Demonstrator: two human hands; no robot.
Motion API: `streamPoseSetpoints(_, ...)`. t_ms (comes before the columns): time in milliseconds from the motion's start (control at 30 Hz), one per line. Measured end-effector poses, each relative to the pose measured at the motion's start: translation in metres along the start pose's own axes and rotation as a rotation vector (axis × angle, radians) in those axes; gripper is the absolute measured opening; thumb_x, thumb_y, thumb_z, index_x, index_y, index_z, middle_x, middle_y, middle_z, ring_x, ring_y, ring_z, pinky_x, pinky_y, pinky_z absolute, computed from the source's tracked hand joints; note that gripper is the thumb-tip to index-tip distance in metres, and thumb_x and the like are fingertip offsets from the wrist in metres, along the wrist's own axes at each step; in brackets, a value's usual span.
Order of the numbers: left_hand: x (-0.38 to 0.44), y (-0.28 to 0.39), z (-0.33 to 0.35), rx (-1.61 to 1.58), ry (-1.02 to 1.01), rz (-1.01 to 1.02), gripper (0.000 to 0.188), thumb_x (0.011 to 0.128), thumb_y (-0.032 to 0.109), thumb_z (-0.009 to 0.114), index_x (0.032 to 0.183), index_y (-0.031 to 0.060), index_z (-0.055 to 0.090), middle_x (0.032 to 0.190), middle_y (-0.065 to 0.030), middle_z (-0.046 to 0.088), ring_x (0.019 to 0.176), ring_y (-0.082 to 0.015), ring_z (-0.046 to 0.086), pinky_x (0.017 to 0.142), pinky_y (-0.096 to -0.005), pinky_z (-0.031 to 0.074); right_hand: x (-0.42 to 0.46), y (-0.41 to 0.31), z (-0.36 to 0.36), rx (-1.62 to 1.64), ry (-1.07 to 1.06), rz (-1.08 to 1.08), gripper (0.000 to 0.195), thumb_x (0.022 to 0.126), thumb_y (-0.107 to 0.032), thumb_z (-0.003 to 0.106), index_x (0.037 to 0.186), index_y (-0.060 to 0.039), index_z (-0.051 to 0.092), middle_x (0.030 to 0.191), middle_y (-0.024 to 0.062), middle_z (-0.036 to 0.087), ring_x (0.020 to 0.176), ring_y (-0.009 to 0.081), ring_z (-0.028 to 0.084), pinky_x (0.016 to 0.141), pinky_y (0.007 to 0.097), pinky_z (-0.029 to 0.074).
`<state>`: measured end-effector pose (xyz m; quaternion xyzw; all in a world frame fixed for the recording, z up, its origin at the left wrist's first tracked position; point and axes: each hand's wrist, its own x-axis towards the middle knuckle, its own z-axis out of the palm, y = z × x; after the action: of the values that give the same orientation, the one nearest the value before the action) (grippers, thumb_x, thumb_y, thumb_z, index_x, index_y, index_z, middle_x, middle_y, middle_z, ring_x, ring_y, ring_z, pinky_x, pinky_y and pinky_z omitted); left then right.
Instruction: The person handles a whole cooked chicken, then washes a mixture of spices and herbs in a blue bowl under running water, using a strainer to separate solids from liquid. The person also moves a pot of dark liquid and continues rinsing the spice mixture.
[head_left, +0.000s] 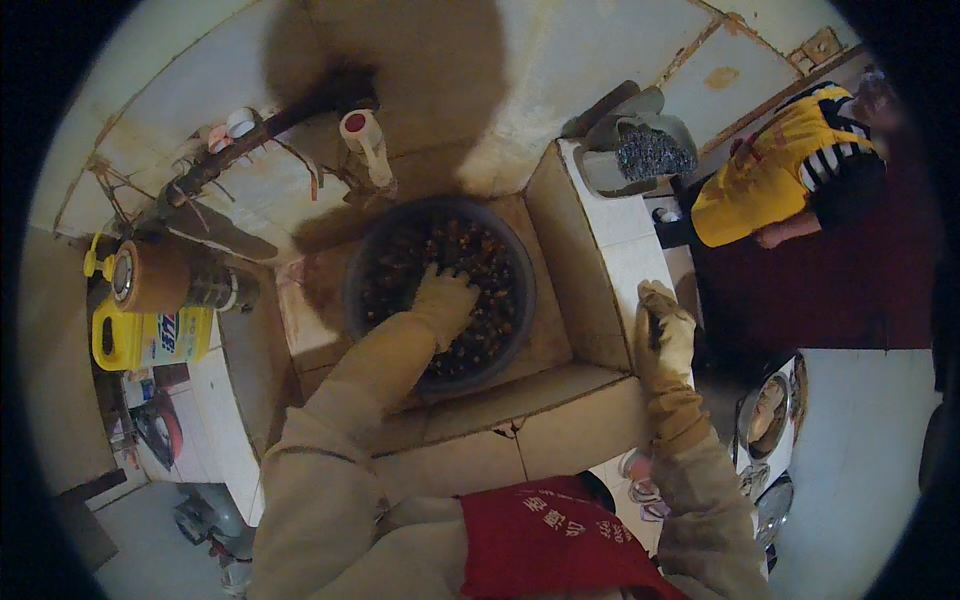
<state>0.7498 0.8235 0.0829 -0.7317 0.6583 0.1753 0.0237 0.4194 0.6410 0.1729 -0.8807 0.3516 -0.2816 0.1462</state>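
A large round grey tub (523, 330) stands inside a tiled basin (551, 352). It holds many small dark and orange-brown pieces (465, 240) that I cannot identify. My left hand (446, 300), in a long yellowish rubber glove, reaches palm down into the tub, its fingers touching the pieces; whether it grips any is hidden. My right hand (664, 322), gloved alike, rests on the white tiled ledge (630, 262) to the right of the basin. Its fingers are bent and a dark patch shows by them; I cannot tell if it holds something.
Steel wool (654, 152) sits in a tray on the ledge's far end. A person in a yellow apron (776, 176) stands at the right. On the left are a yellow jug (150, 334) and a brown cylindrical container (154, 276). A pipe (247, 150) runs along the wall behind.
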Motion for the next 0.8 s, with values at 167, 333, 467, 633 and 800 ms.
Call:
streamPoseSetpoints(167, 0.004, 0.010, -0.022, -0.111, 0.393, 0.137, 0.051, 0.095, 0.027, 0.078, 0.142, 0.0097, 0.069, 0.144, -0.0136, 0.067, 0.137, -0.0339, 0.060, 0.120, -0.0527, 0.043, 0.004, -0.008, -0.004, 0.007, 0.008, -0.054, 0.021, 0.099, -0.006, 0.069, 0.116, 0.0013, 0.079, 0.117, 0.0250, 0.078, 0.112, 0.0400, 0.076, 0.099, 0.0411, 0.059)
streamPoseSetpoints(333, 0.018, 0.007, -0.007, 0.027, 0.265, 0.054, 0.042, 0.098, 0.025, 0.073, 0.138, 0.0095, 0.071, 0.143, -0.0139, 0.068, 0.138, -0.0335, 0.060, 0.121, -0.0522, 0.042, 0.002, -0.014, -0.002, -0.002, 0.023, 0.021, 0.021, 0.102, -0.007, 0.066, 0.117, 0.0021, 0.078, 0.114, 0.0255, 0.078, 0.109, 0.0416, 0.076, 0.097, 0.0423, 0.059)
streamPoseSetpoints(467, -0.031, 0.000, -0.029, -0.161, 0.432, 0.048, 0.041, 0.100, 0.024, 0.073, 0.138, 0.0092, 0.071, 0.146, -0.0139, 0.068, 0.139, -0.0334, 0.061, 0.120, -0.0500, 0.045, 0.003, -0.020, -0.002, 0.044, 0.005, 0.018, 0.020, 0.103, -0.008, 0.066, 0.115, 0.0009, 0.078, 0.115, 0.0243, 0.078, 0.108, 0.0415, 0.076, 0.097, 0.0426, 0.059)
streamPoseSetpoints(633, -0.088, -0.035, -0.041, -0.566, 0.639, -0.324, 0.037, 0.103, 0.024, 0.071, 0.136, 0.0079, 0.073, 0.138, -0.0167, 0.073, 0.129, -0.0345, 0.068, 0.110, -0.0444, 0.054, 0.002, -0.011, -0.002, -0.046, 0.012, -0.034, 0.020, 0.102, -0.006, 0.067, 0.117, 0.0026, 0.078, 0.116, 0.0233, 0.079, 0.110, 0.0392, 0.076, 0.100, 0.0419, 0.058)
streamPoseSetpoints(800, -0.137, -0.088, -0.022, -0.784, 0.702, -0.670, 0.039, 0.106, 0.031, 0.069, 0.138, 0.0077, 0.074, 0.137, -0.0180, 0.074, 0.124, -0.0353, 0.071, 0.108, -0.0448, 0.055, -0.005, 0.007, -0.007, 0.175, -0.031, 0.014, 0.025, 0.104, -0.009, 0.069, 0.124, 0.0051, 0.075, 0.124, 0.0199, 0.078, 0.117, 0.0317, 0.075, 0.106, 0.0405, 0.057)
